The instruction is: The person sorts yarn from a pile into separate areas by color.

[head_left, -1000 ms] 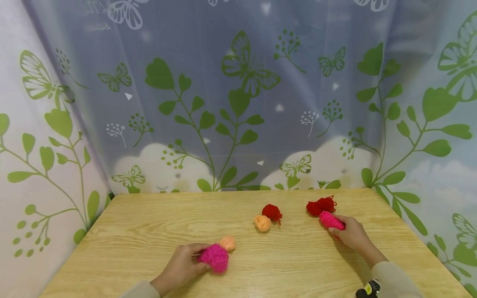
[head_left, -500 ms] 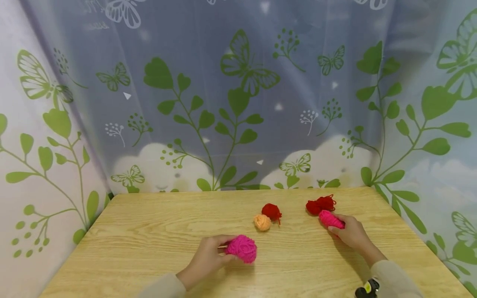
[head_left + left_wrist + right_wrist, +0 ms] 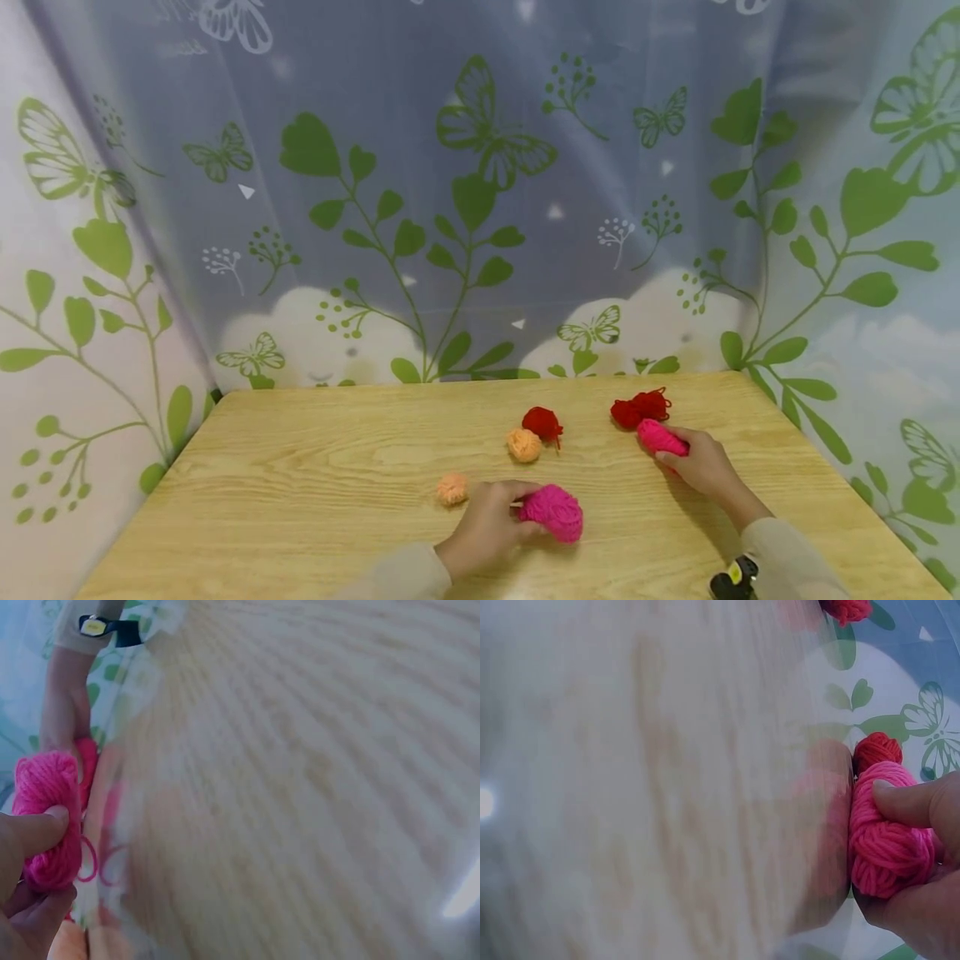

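Note:
My left hand grips a magenta ball of yarn above the front middle of the table; the left wrist view shows the thumb pressed on the same yarn ball, with a loose loop of strand hanging off it. Farther right, my right hand holds a hot pink ball of yarn at the table surface. Just behind that one lies a dark red yarn bundle with loose loops. In the right wrist view, thumb and fingers pinch the pink yarn, red yarn beyond it.
Near the table's middle a red yarn ball touches a peach yarn ball. Another peach ball lies just left of my left hand. A patterned curtain hangs behind the wooden table.
My left hand has carried the magenta yarn ball rightward, away from the front peach ball. The right hand stays in place with its pink yarn. The head view has shifted slightly.

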Demonstrator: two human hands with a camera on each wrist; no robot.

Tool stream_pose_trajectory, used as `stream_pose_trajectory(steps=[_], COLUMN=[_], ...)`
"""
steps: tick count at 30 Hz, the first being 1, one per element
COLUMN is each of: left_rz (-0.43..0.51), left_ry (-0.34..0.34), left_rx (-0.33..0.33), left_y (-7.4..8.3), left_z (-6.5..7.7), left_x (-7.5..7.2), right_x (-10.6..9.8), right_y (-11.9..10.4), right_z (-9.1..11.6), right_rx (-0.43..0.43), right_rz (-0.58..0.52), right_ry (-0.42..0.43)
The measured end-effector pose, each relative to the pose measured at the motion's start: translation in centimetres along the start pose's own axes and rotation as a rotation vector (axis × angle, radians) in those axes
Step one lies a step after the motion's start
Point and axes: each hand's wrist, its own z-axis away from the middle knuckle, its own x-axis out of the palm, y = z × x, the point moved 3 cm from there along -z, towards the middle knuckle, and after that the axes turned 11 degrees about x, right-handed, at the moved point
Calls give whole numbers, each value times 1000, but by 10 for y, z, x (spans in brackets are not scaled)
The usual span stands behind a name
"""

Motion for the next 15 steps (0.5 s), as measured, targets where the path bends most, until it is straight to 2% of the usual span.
stream_pose_trajectory(steps=[4,11,15], left_rz=[-81,-54,-78], left_ry=[-34,-76,-89], left_rx=[16,-21,-15], left_y=[4,5,4], left_z=[0,0,0], left_x=[11,21,23], right_x=[-1,-1,-1], right_y=[-2,-2,0], right_z=[1,2,2], right_rx=[-9,-8,5], right_rz=[-3,-6,-7], right_ry=[4,5,1])
